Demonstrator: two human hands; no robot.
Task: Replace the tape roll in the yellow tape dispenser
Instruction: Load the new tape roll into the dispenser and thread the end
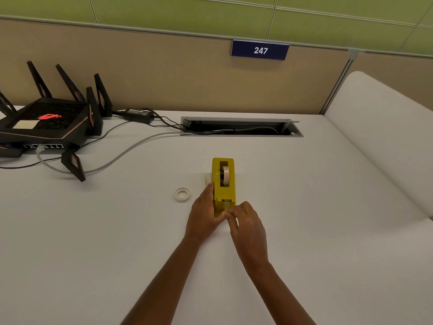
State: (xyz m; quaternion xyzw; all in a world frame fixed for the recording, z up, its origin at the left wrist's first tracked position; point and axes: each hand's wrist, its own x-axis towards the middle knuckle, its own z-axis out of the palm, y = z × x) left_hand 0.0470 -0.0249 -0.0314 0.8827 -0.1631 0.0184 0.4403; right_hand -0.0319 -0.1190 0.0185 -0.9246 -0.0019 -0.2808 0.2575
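The yellow tape dispenser [228, 184] stands on the white desk [117, 231], its long axis pointing away from me. A whitish tape roll [225, 175] sits upright in its slot. My left hand [203, 215] presses flat against the dispenser's left side near the front end. My right hand [248, 221] pinches at the front cutter end, fingertips closed on what looks like the tape's loose end. A second tape roll [182, 194] lies flat on the desk to the left of the dispenser, apart from both hands.
A black router [46, 123] with antennas stands at the back left, with its cables and a grey cable [131, 148] running to an open cable tray [241, 128] in the desk. A beige partition with a "247" sign [260, 50] backs the desk. A white rounded panel [379, 141] bounds the right.
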